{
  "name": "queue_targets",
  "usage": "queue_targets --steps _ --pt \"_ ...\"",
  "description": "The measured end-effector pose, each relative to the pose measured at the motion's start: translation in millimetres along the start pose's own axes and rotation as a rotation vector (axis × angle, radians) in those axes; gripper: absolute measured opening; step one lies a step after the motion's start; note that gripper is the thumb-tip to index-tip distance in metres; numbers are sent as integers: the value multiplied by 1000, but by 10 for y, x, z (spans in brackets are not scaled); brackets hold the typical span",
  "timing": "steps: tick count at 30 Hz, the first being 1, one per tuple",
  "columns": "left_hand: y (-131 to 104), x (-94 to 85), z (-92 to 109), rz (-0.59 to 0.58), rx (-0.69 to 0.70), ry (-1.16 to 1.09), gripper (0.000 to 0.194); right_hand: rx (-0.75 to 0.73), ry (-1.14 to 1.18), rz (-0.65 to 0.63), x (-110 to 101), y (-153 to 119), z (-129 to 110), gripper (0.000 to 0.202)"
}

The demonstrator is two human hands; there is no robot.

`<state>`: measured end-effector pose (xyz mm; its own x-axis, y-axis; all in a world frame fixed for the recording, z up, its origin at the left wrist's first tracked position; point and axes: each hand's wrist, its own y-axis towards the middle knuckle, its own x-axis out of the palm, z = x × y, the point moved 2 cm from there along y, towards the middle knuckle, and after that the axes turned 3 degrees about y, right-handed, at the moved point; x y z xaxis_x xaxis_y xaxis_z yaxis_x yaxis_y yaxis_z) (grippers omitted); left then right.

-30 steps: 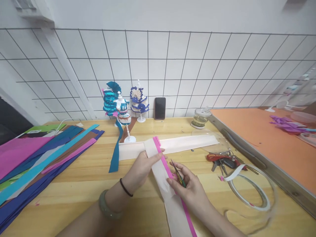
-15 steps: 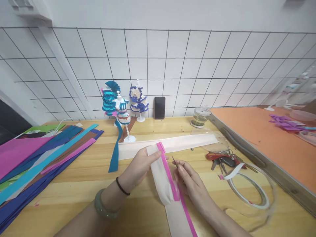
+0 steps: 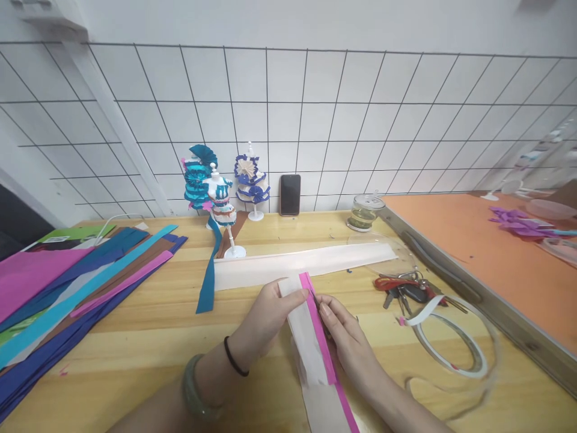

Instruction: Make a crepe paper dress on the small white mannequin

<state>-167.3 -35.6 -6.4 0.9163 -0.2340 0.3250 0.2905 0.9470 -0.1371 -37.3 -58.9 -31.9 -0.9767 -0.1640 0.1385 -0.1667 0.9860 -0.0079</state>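
Pinched in my left hand (image 3: 270, 307) is the top of a folded cream crepe-paper strip (image 3: 311, 349) with a bright pink band (image 3: 321, 331) down its right edge. The strip hangs toward me and runs out of the bottom of the view. My right hand (image 3: 349, 337) is closed on what looks like small scissors (image 3: 315, 296). Only their thin dark tip shows, touching or very near the pink edge just right of my left thumb; the fingers hide the handles. Behind both hands, a longer cream paper strip (image 3: 279, 267) lies flat on the table.
Small decorated dress-form stands (image 3: 224, 204) and an upright phone (image 3: 290, 195) are at the back. Coloured paper strips (image 3: 90, 270) cover the left. On the right are a lidded glass cup (image 3: 363, 213), keys (image 3: 412, 291), a tape roll (image 3: 451, 346) and an orange board (image 3: 487, 252).
My left hand and the folded strip have shifted right and slightly down. The scissors' tip, apart from the strip before, is now at the pink edge.
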Motion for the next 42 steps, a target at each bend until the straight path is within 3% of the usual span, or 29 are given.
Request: queue_targets --steps 10,42 --pt "14 23 -116 27 -28 -3 16 -15 -26 56 49 1 -48 28" --pt "25 53 -166 57 -68 -29 19 -58 -45 89 34 32 -20 24"
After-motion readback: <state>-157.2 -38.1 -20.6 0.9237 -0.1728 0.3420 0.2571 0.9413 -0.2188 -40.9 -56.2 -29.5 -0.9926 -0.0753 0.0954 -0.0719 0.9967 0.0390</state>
